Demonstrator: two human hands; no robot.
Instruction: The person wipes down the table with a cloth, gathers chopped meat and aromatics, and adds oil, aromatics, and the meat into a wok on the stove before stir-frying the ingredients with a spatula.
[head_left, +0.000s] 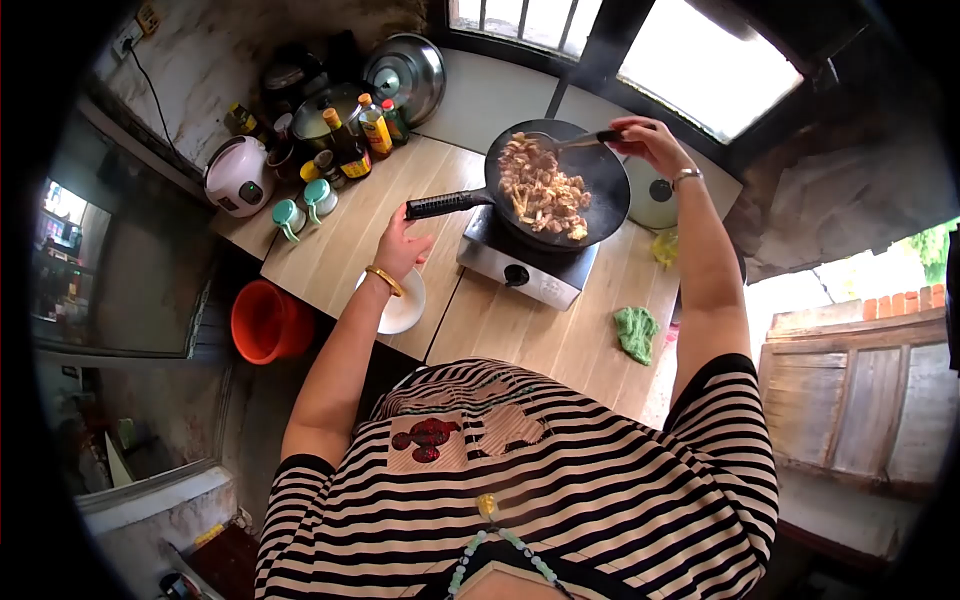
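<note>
A black wok sits on a silver portable stove, and pieces of browned meat lie in its left half. My right hand is closed on the black handle of a metal spatula, whose head reaches into the far side of the meat. At the end of the wok's black handle is my left hand, fingers apart; I cannot tell if a fingertip touches it. Below that hand, partly hidden by the wrist, a white bowl stands near the counter's edge.
Sauce bottles and two green-lidded jars stand at the left, beside a pink-white rice cooker. A metal lid leans behind them. Right of the stove lies a green cloth. A red bucket is below the counter.
</note>
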